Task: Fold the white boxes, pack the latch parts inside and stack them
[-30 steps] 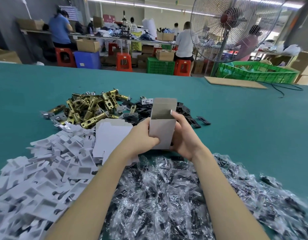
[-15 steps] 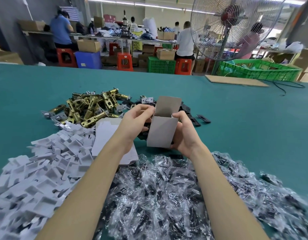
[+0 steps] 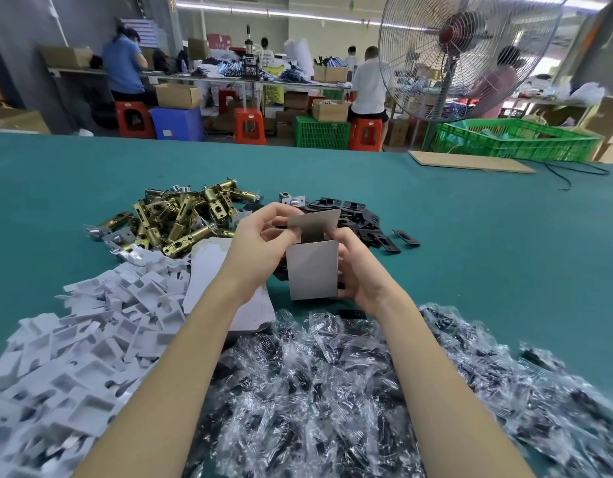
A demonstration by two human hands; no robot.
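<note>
clear bagged parts (image 3: 315, 391) heap nearest at 6 o'clock. above them the right hand (image 3: 358, 270) grips the upright white box (image 3: 312, 270); the left hand (image 3: 260, 243) pinches its top flap. brass latches (image 3: 180, 219) lie at 11 o'clock on the green surface (image 3: 487, 253).

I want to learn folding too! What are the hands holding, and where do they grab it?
One white box. The right hand grips its right side; the left hand pinches the open top flap.

Beyond the teal table (image 3: 470, 236) stand a large fan (image 3: 470, 53), green crates (image 3: 515, 139), red stools (image 3: 249, 125) and cluttered workbenches (image 3: 229, 77) under ceiling strip lights (image 3: 270, 12).
</note>
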